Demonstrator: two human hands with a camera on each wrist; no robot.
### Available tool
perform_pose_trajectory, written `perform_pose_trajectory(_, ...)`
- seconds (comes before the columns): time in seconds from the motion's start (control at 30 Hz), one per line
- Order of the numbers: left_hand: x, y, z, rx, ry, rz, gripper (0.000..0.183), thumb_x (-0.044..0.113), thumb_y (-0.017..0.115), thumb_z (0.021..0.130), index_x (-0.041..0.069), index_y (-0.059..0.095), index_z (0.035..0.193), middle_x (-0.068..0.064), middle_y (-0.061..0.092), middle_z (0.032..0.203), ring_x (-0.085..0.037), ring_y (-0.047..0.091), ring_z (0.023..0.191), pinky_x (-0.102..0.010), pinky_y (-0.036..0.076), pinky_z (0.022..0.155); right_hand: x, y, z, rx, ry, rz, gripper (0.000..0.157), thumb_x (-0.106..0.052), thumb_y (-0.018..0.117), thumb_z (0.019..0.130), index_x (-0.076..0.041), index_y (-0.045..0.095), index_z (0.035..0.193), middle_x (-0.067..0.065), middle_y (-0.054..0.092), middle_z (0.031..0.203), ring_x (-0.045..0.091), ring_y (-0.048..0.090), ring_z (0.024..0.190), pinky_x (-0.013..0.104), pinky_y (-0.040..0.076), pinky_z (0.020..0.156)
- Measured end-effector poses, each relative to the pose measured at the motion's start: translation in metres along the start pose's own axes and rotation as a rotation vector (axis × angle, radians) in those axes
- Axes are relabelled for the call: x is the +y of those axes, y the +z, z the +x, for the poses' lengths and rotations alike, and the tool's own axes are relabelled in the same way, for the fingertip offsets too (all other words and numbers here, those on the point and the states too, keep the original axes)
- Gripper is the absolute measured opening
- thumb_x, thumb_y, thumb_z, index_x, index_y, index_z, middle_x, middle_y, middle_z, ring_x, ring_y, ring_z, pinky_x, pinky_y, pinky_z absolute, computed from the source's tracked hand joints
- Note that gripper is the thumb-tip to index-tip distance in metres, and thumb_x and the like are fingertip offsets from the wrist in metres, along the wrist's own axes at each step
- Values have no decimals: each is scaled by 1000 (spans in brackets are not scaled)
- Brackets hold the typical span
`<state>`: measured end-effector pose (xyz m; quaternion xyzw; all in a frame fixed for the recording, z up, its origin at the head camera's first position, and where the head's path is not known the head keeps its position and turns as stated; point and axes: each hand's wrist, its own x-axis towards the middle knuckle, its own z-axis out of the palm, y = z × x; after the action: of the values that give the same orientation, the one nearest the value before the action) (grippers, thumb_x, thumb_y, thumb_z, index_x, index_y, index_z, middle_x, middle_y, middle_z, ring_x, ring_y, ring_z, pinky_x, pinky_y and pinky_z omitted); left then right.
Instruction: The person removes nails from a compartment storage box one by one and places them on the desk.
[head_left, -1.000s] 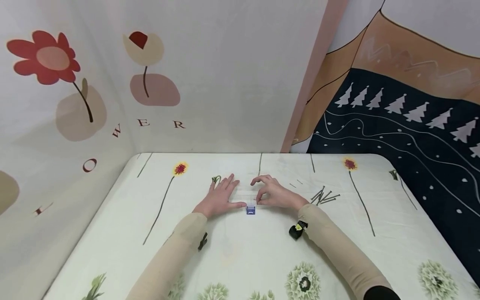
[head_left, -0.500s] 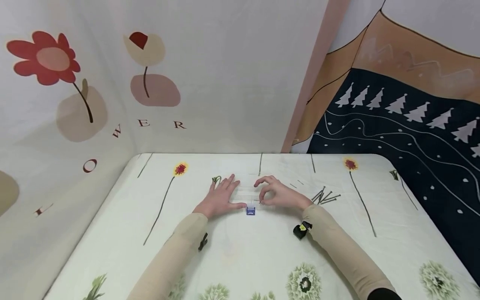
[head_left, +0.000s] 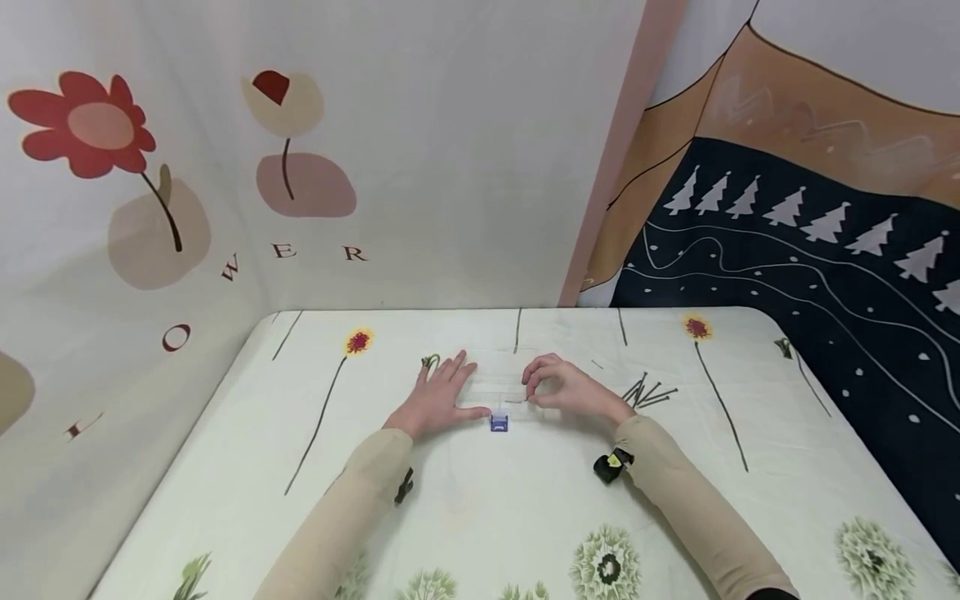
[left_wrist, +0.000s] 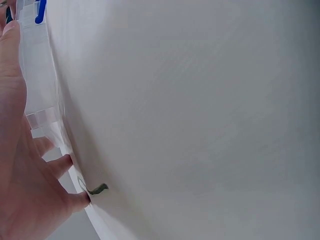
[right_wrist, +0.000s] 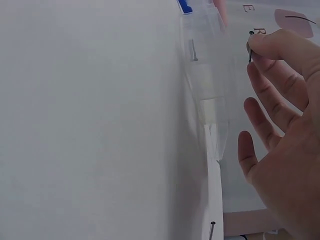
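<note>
A clear plastic box (head_left: pixel 497 382) with a blue latch (head_left: pixel 498 423) lies on the table in front of both hands. My left hand (head_left: pixel 437 402) is spread flat at its left end, thumb pointing to the latch. In the left wrist view, the fingers (left_wrist: pixel 61 166) reach down beside the box wall. My right hand (head_left: pixel 566 388) is over the box's right end. In the right wrist view, its thumb and forefinger pinch a thin dark nail (right_wrist: pixel 250 47), held head up. Another nail (right_wrist: pixel 194 50) shows inside the box.
A loose pile of nails (head_left: pixel 648 392) lies on the table to the right of my right hand. The tablecloth (head_left: pixel 465 517) is white with printed flowers and stems. Fabric walls (head_left: pixel 465 167) stand behind and to the left.
My right hand has shifted a little to the right, away from the latch, and its fingers have drawn closer together. My left hand keeps its place. The view has tilted slightly.
</note>
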<state>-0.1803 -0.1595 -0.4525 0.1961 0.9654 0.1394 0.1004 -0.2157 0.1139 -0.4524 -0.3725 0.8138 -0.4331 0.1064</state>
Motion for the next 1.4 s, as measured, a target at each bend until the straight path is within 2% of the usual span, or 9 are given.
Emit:
perform_pose_trajectory(0.27,-2,3,1,7,1,6,94,72,51,84,12,28,153,-11,9,161,-34,15,144,-63,8,110,-3,-2,-7,19,44,58,7,-11,72,87,-4,70,86,0,61,106,23,47,112,52,28,105)
perform_pose_trajectory(0.43,-2,3,1,-2,-5,9,95,73,51,84,12,27,153,-10,7,161,-33,13,145,-62,6,111,-4,-2,-10,36,77,82,3,-5,71,85,-7,71,87,3,61,107,24,47,114,53,26,107)
perform_pose_trajectory(0.57,-2,2,0,4,0,10,95,72,51,84,12,27,153,-11,8,161,-33,14,144,-62,7,111,-3,-3,-13,72,90,90,10,1,70,84,-9,70,87,7,62,108,24,48,112,50,29,105)
perform_pose_trajectory(0.73,-1,1,-1,2,1,5,95,72,51,84,12,27,153,-11,8,161,-33,13,145,-63,7,110,1,-7,-17,116,95,82,8,2,70,84,-5,70,88,10,62,107,27,49,110,48,32,103)
perform_pose_trajectory(1.03,-1,1,-1,4,19,0,96,73,50,84,11,26,154,-11,6,161,-34,12,145,-63,6,110,7,-20,-28,164,99,79,10,1,71,85,-8,71,86,3,61,101,22,50,106,42,36,99)
perform_pose_trajectory(1.27,-3,2,-1,8,15,8,96,74,49,84,12,25,154,-10,6,161,-34,12,145,-62,6,111,8,-28,-36,181,89,81,7,1,70,86,-6,71,86,7,62,101,23,51,104,44,38,96)
perform_pose_trajectory(1.33,-3,2,-1,6,14,8,96,73,49,84,12,25,154,-10,6,161,-33,12,145,-62,6,111,-2,-31,-38,181,99,82,5,4,69,86,-2,70,87,11,62,102,26,51,104,48,38,97)
perform_pose_trajectory(1.4,-3,2,-1,7,14,8,95,73,50,85,12,26,154,-11,6,161,-34,13,144,-62,6,110,-1,-33,-40,184,113,85,3,2,69,86,0,69,88,12,62,102,27,51,104,50,38,97)
